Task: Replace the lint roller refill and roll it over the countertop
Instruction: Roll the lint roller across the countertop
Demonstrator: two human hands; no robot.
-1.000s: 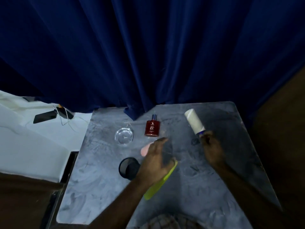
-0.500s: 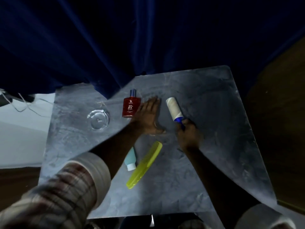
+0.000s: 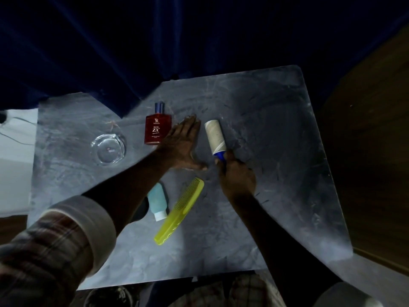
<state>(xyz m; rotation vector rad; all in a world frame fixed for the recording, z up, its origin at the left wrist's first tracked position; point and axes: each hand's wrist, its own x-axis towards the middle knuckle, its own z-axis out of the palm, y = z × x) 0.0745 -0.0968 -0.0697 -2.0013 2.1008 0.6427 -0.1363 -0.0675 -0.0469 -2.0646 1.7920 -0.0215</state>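
Note:
The lint roller [image 3: 215,137] has a pale paper roll and a blue handle. It lies on the grey marbled countertop [image 3: 276,134], roll end pointing away from me. My right hand [image 3: 235,176] is closed around the blue handle. My left hand [image 3: 183,145] lies flat on the countertop with its fingers stretched out, just left of the roll and not touching it.
A red perfume bottle [image 3: 158,128] lies left of my left hand, a glass ashtray [image 3: 108,149] further left. A teal bottle [image 3: 157,201] and a yellow comb [image 3: 180,209] lie nearer me. Dark blue curtain [image 3: 155,41] hangs behind. A dark round thing sits partly under my left forearm.
The view tipped down over the table. My left hand moved off the comb and flattened beside the roll. The roller came nearer with my right hand still on its handle.

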